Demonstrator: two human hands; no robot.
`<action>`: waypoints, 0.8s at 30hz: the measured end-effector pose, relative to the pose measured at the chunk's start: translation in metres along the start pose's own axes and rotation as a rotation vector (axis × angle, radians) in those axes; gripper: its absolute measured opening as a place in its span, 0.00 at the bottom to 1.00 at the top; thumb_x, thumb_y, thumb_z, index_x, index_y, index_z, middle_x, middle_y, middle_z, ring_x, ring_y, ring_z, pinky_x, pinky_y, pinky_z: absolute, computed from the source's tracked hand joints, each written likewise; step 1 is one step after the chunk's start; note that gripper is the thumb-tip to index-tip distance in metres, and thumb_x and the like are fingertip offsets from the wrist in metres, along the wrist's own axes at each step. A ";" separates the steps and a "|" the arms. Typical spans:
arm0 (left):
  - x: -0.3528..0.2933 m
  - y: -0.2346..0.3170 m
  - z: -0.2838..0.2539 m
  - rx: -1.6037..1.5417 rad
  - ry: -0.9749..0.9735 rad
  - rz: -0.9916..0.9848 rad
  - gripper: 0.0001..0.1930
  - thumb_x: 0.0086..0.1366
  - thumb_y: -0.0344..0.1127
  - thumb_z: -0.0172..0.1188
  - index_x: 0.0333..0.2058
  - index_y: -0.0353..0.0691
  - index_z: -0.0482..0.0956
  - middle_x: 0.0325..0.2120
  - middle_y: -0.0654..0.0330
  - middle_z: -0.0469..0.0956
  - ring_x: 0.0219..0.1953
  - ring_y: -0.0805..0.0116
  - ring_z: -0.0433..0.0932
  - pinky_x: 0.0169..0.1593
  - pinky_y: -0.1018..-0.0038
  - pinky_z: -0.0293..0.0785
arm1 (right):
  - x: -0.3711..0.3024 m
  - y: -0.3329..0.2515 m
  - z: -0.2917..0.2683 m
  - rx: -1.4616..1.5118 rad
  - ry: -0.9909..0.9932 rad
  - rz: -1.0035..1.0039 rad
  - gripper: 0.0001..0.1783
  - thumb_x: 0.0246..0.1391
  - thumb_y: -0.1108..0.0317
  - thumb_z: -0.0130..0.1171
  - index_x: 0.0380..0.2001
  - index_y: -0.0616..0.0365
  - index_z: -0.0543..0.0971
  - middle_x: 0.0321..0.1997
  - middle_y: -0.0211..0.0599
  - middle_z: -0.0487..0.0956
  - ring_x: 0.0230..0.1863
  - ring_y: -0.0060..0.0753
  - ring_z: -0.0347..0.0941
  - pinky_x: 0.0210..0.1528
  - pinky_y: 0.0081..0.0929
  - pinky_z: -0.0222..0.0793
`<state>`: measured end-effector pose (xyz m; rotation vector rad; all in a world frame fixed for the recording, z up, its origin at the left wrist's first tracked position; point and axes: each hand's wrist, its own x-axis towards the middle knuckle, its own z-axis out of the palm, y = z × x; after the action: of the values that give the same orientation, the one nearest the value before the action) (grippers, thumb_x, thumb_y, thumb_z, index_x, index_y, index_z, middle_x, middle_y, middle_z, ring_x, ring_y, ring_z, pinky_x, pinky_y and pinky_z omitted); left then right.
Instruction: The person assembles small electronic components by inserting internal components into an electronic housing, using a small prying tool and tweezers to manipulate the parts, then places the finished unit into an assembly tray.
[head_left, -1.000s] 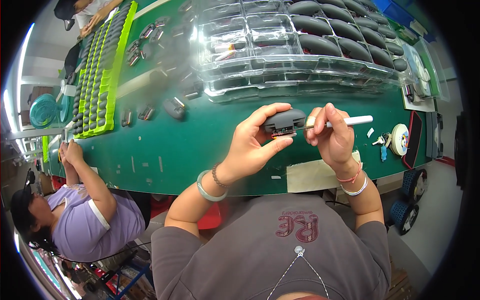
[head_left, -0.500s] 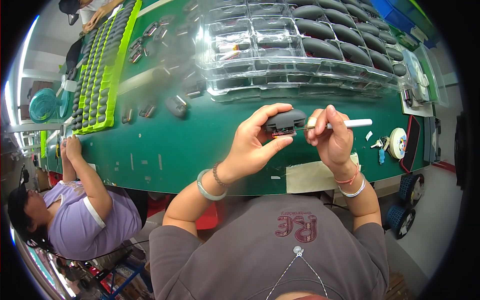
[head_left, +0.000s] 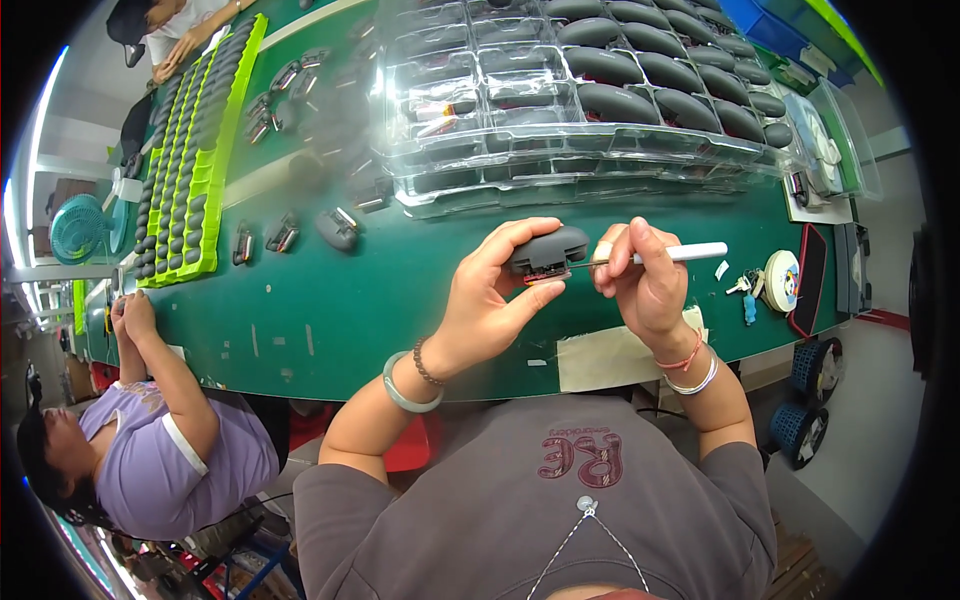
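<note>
My left hand (head_left: 492, 302) is closed around a dark grey rounded plastic housing (head_left: 553, 249), thumb below and fingers behind. Its open side faces right and shows small red and metallic inner parts. In my right hand (head_left: 648, 290) is a slim white-handled tool (head_left: 695, 251) with a thin metal shaft, pinched between thumb and fingers. The shaft points left, and its tip is at the housing's open side; whether it touches a part inside is too small to tell. Both hands are above the green table (head_left: 400, 330).
Stacked clear plastic trays (head_left: 450, 165) filled with dark rounded housings stand beyond my hands. Loose housings (head_left: 337, 230) lie at the left, near a lime-green rack (head_left: 205, 245). Keys (head_left: 740, 286) and a round white case (head_left: 780, 280) lie right. A co-worker (head_left: 180, 440) sits at left.
The view has shifted slightly, so the scene sits a little further left. My hands keep the same hold, with the tool's tip still at the housing's open side.
</note>
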<state>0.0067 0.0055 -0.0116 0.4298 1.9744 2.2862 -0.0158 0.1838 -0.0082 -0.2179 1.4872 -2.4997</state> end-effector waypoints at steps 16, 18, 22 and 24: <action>0.001 0.003 -0.002 -0.194 -0.006 -0.085 0.24 0.53 0.22 0.58 0.50 0.32 0.63 0.41 0.58 0.69 0.41 0.74 0.70 0.45 0.78 0.70 | 0.011 0.010 -0.008 0.524 -0.063 0.424 0.24 0.59 0.57 0.38 0.15 0.60 0.69 0.17 0.39 0.70 0.16 0.26 0.62 0.21 0.24 0.60; 0.001 0.002 -0.002 -0.192 0.002 -0.068 0.25 0.53 0.22 0.58 0.50 0.32 0.63 0.41 0.57 0.69 0.41 0.74 0.70 0.45 0.78 0.70 | 0.011 0.011 -0.007 0.515 -0.038 0.418 0.24 0.59 0.57 0.38 0.15 0.60 0.69 0.17 0.39 0.70 0.16 0.26 0.62 0.21 0.23 0.60; 0.001 0.001 -0.003 -0.194 0.028 -0.118 0.25 0.52 0.21 0.58 0.50 0.31 0.63 0.41 0.56 0.69 0.40 0.74 0.71 0.44 0.78 0.71 | 0.008 0.005 -0.002 0.241 0.025 0.211 0.24 0.59 0.58 0.37 0.15 0.62 0.69 0.18 0.40 0.69 0.16 0.27 0.62 0.20 0.22 0.60; 0.001 0.002 -0.002 -0.191 0.023 -0.120 0.25 0.52 0.21 0.58 0.49 0.31 0.63 0.41 0.56 0.69 0.40 0.74 0.71 0.44 0.78 0.71 | 0.005 0.003 -0.001 0.184 0.023 0.152 0.24 0.59 0.59 0.37 0.15 0.62 0.69 0.17 0.41 0.69 0.16 0.27 0.62 0.20 0.22 0.60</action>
<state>0.0053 0.0038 -0.0101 0.2622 1.7186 2.3831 -0.0208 0.1823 -0.0110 -0.0437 1.2221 -2.5030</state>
